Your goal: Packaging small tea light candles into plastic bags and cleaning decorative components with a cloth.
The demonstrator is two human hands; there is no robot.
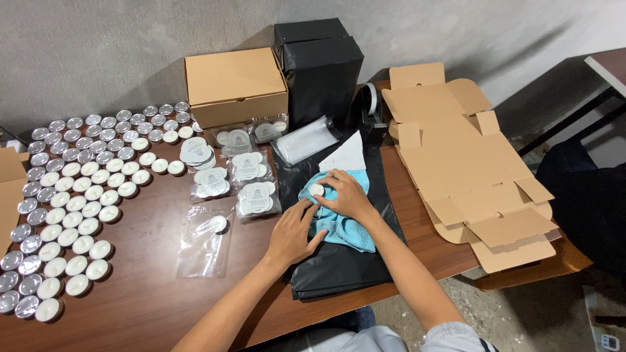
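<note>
My right hand (345, 193) holds a small white tealight candle (317, 190) against a light blue cloth (345, 228) spread on a black plastic sheet (339, 264). Beside it, my left hand (293, 231) lies flat with its fingers on the cloth's left edge and on the black sheet. To the left of both hands lie several clear bags of packed tealights (254, 195) with round labels, and one clear bag (210, 238) with a single candle in it.
Many loose tealights (78, 189) in rows cover the left of the brown table. A closed cardboard box (235, 85), black boxes (319, 68), a tape dispenser (372, 111), clear bags (303, 139) and a stack of flat cardboard blanks (469, 163) stand behind and right.
</note>
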